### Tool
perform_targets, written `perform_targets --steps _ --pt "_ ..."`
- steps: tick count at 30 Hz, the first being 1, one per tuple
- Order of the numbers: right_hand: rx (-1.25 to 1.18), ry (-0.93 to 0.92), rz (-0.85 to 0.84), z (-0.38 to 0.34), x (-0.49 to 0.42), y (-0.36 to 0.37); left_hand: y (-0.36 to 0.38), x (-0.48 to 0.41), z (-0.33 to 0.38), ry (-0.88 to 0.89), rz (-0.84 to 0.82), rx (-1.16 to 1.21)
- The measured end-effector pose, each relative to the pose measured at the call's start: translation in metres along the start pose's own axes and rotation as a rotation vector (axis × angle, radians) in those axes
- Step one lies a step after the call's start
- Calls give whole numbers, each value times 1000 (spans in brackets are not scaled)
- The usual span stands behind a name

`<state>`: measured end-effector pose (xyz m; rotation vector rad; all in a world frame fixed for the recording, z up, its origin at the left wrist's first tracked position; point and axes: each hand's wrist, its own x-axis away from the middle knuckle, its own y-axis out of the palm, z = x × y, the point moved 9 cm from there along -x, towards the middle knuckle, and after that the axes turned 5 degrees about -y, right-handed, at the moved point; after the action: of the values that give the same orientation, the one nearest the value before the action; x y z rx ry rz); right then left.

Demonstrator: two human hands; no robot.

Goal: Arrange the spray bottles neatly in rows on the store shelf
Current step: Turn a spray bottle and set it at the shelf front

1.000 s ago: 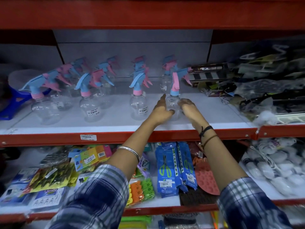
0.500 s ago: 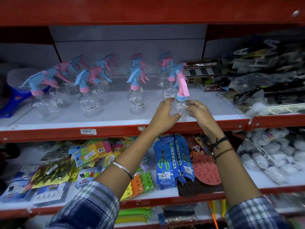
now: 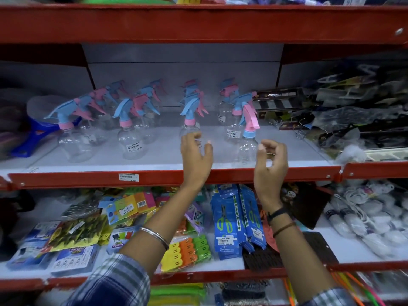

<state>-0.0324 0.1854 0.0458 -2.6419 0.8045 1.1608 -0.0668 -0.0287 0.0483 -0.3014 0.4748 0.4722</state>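
Observation:
Several clear spray bottles with pink and blue triggers stand in rows on the white shelf (image 3: 163, 159). One with a pink trigger and a blue collar (image 3: 248, 146) stands upright near the shelf's front edge, at the head of the rightmost row. My right hand (image 3: 270, 161) hovers just right of it, fingers curled and apart, holding nothing. My left hand (image 3: 196, 156) is open left of that bottle, in front of the blue-trigger bottle (image 3: 189, 127) of the neighbouring row, without gripping it. Two more front bottles (image 3: 131, 143) (image 3: 74, 143) stand further left.
A red shelf lip (image 3: 238, 175) with a price tag runs below my hands. Packaged goods and wire hangers (image 3: 353, 120) crowd the shelf's right end; a blue plastic item (image 3: 33, 138) sits at the left. The lower shelf holds scissors packs (image 3: 238, 219), clips and packets.
Both hands carried the pink-trigger bottle forward to the shelf's front, set it down and let go. My left hand has shifted left, away from it.

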Motion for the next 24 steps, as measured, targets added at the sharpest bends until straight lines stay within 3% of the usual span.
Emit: perform_targets --steps 2,4,8,10,14,24 --pt "-39 -70 -153 -15 8 36 -25 -20 -14 -30 110 -17" --pt "-32 -29 -367 -15 12 82 -31 -45 -35 -134 76 -76" --pt "64 287 -680 18 8 160 -19 -76 -72 -346 -211 -138" --pt "78 453 -790 37 7 184 -11 -79 -80 -371 -358 -166" --pt "33 574 -877 54 11 205 -3 -77 -76 -318 -495 -122" --pt "50 432 -829 25 21 171 -30 -48 -47 -173 -514 -110"
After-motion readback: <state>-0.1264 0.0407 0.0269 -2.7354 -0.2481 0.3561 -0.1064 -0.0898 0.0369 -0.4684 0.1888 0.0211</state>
